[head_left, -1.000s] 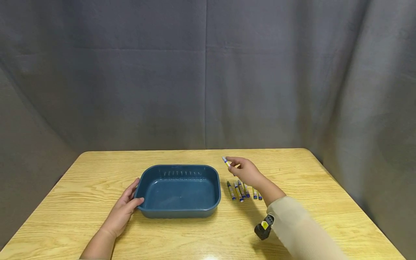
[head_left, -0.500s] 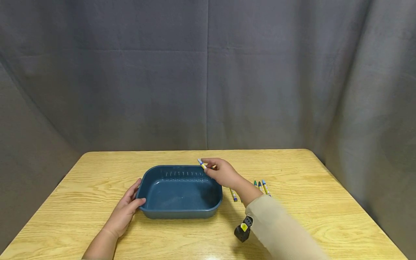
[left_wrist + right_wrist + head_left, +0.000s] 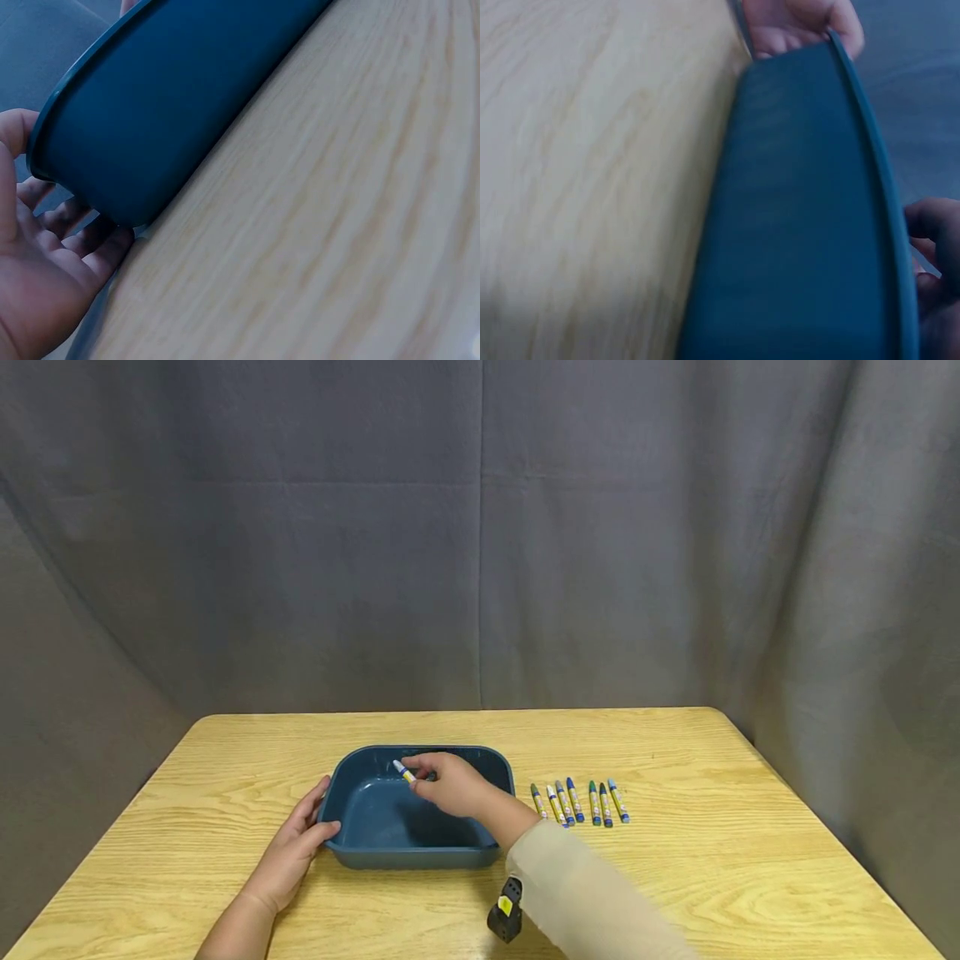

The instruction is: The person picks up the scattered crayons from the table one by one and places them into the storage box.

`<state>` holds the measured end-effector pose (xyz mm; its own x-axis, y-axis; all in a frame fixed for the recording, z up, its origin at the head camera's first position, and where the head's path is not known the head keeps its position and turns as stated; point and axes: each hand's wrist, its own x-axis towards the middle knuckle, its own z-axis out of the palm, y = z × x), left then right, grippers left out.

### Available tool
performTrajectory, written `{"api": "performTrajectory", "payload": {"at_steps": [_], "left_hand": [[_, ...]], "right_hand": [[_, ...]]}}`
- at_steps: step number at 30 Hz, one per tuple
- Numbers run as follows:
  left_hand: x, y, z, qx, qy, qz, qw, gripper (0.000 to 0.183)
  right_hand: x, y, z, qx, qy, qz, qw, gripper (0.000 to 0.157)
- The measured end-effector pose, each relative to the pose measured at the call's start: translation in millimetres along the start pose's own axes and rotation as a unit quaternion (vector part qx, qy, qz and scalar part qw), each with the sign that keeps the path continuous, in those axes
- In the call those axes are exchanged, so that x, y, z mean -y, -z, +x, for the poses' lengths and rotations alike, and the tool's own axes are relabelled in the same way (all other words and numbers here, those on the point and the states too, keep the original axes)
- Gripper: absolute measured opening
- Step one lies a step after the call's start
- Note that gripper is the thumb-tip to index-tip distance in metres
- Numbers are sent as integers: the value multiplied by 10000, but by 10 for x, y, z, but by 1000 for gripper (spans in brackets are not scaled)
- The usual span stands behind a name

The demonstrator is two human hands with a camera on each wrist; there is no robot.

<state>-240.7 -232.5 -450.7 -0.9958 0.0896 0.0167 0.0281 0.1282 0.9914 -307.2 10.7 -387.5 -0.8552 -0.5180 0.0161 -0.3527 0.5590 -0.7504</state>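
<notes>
In the head view a dark blue-green plastic basin (image 3: 416,859) stands on the wooden table. My left hand (image 3: 288,853) grips its left end, thumb over the rim and the other fingers against the outer wall. The left wrist view shows those fingers on the basin's wall (image 3: 150,112). Over the inside of the basin, my right hand (image 3: 453,787) pinches a pale-tipped crayon (image 3: 404,771) with a yellow and blue wrapper, its tip pointing up and left. In the right wrist view the right hand (image 3: 939,274) shows partly beyond the basin's rim; the crayon is hidden there.
Several crayons (image 3: 573,800) in blue, green and white lie in a loose row right of the basin, the nearest partly behind the right forearm. A black wrist device (image 3: 506,912) hangs below the right sleeve. A grey curtain (image 3: 480,543) closes off the table's far side.
My right hand has carried the crayon left and down, from above the crayon row across the right rim to over the basin's inside. The left hand keeps its grip on the basin.
</notes>
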Motion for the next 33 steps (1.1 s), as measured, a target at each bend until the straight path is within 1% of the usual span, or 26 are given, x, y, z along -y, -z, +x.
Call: {"api": "performTrajectory", "payload": {"at_steps": [8, 13, 17, 23, 26, 33], "left_hand": [[3, -4, 5, 75, 1, -55, 10000, 72], [1, -6, 4, 83, -39, -87, 9999, 71], [-5, -5, -1, 103, -83, -157, 9998, 71], [-6, -13, -2, 118, 14, -113, 9999, 71], [-7, -12, 1, 107, 12, -89, 9999, 71], [-1, 2, -1, 142, -74, -123, 9998, 71]], "right_hand": [[148, -281, 107, 405, -286, -166, 9986, 38], [236, -395, 142, 677, -373, -596, 9952, 35], [274, -465, 160, 816, -392, -945, 9914, 34], [269, -560, 181, 1026, -402, -1245, 9861, 35], [265, -595, 201, 1080, -374, -1506, 9820, 35], [262, -654, 258, 1045, -377, -2107, 9712, 35]]}}
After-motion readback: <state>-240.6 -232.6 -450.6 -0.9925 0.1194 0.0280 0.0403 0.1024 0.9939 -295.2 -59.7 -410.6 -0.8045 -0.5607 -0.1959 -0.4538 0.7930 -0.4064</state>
